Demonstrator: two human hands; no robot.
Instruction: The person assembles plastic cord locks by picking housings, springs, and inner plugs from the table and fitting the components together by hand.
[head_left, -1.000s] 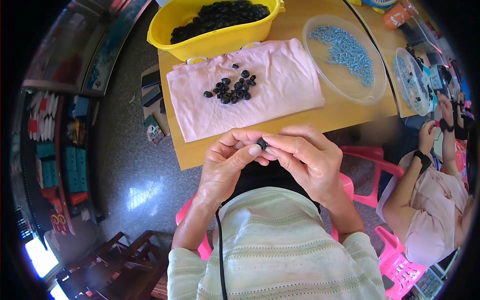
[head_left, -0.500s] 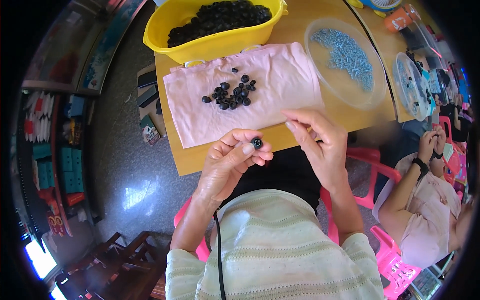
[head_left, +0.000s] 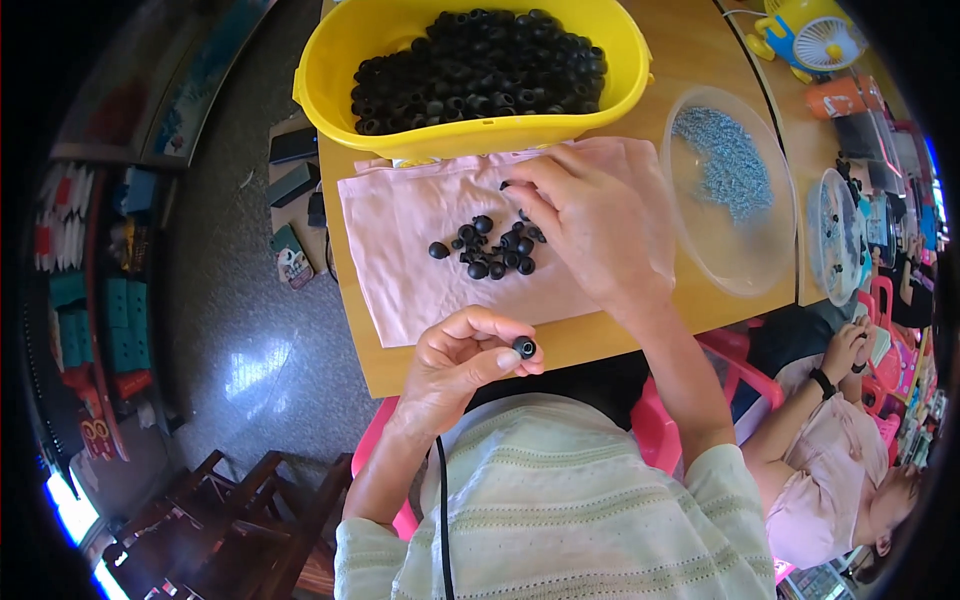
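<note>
My left hand pinches a round black cap between thumb and fingers, just off the table's near edge. The cap has a hole in its end, facing up. Over the folded pink cloth, my right hand reaches forward with thumb and index fingertip closed at a small black piece. Between the hands, a loose cluster of round black caps and smaller black bits lies on the cloth; the right hand's fingers partly cover its right side.
Behind the cloth, a yellow tub holds a heap of black caps. A clear round tray with small blue pieces stands to the right. Farther right are another tray, a small fan and a seated person.
My right hand has moved forward from beside my left hand to the small black piece on the cloth. My left hand still holds the cap. The view has shifted, showing more of the tub.
</note>
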